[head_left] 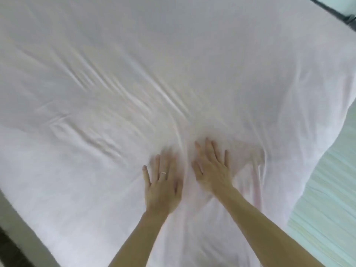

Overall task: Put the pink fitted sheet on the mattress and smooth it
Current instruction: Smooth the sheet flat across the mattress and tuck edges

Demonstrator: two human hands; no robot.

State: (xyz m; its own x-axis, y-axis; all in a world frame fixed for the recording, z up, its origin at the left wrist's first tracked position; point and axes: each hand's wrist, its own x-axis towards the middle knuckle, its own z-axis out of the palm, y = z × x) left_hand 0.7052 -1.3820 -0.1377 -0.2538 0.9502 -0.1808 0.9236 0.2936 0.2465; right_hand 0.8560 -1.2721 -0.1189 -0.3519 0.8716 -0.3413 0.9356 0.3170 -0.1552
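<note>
The pale pink fitted sheet [154, 64] covers most of the view, spread over the mattress. Long wrinkles run diagonally across its middle and bunch up just ahead of my fingers. My left hand [163, 184] lies flat on the sheet with straight fingers, a ring on one of them. My right hand [212, 170] presses flat beside it, fingers spread, a narrow ridge of cloth between the two hands. At the right the sheet ends in a loose curved edge, and bare striped mattress [327, 199] shows beyond it.
A white bed side [21, 224] runs along the lower left, with dark floor [7, 253] below it. A dark object [344, 18] sits at the top right corner past the bed.
</note>
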